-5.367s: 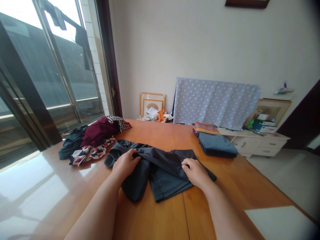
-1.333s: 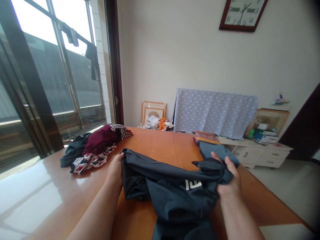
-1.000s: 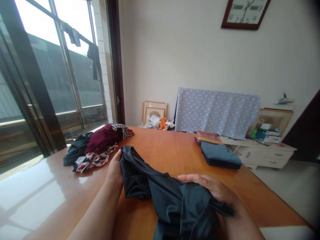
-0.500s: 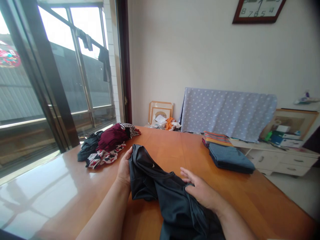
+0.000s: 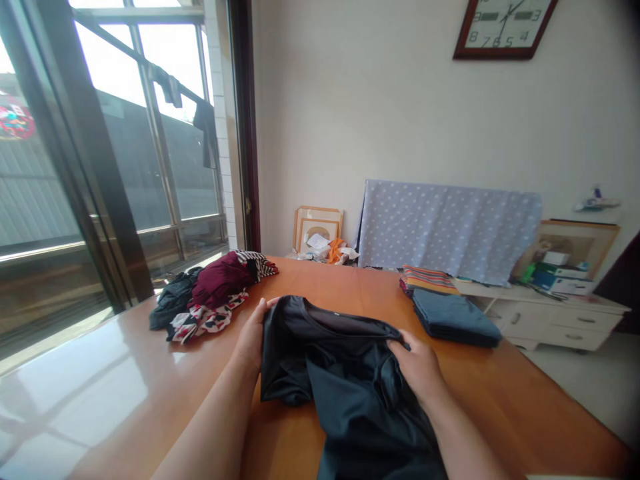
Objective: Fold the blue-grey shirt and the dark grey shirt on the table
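Note:
A dark navy T-shirt [image 5: 350, 393] hangs from my two hands and trails down over the near edge of the view, its round collar opening toward me. My left hand [image 5: 253, 338] grips the cloth at the left shoulder of the collar. My right hand [image 5: 418, 367] pinches the opposite side of the neckline. The shirt's lower part rests on the orange wooden table [image 5: 320, 277], and its far end is cut off by the frame.
A heap of maroon, black and patterned clothes [image 5: 210, 297] lies at the table's left. Folded blue cloth [image 5: 453, 320] and a striped folded cloth [image 5: 427, 280] sit at the right. A white drawer cabinet [image 5: 550, 327] stands beyond the table's right side; a glass window [image 5: 150, 167] lines the left.
My right hand has moved from lying on the shirt to pinching the neckline. The collar is now spread wider between my hands. The view has shifted slightly.

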Demonstrator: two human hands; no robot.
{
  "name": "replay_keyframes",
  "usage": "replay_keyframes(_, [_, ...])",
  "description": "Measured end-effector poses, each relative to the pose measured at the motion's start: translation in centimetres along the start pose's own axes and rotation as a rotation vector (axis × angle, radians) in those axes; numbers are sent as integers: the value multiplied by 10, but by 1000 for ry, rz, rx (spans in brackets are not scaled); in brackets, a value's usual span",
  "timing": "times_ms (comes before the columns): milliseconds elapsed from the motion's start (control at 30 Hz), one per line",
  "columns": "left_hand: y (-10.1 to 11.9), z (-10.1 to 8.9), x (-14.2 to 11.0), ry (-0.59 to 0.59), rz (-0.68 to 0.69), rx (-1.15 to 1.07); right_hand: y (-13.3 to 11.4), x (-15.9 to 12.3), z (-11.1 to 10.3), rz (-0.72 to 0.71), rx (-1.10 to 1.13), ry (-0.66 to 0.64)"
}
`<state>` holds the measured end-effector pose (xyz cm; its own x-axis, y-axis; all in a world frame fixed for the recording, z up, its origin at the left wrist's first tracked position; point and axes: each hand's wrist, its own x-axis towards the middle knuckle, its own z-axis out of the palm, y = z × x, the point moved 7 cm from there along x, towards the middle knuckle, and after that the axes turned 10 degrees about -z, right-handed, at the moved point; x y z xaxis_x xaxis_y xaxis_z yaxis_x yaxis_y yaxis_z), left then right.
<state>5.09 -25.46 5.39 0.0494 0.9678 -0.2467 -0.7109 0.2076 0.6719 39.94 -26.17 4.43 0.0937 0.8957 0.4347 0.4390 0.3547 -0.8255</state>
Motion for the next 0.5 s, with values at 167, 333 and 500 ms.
replay_keyframes(167, [-3, -7, 1, 145, 89, 339, 28, 10, -21, 59, -131, 141])
replay_keyframes(333, [-8, 4, -7, 215, 99, 819, 31, 7, -8, 116, -109, -49])
replay_keyframes(500, [-8, 15, -20, 160, -1, 970, 15, -10, -4, 169, 119, -239])
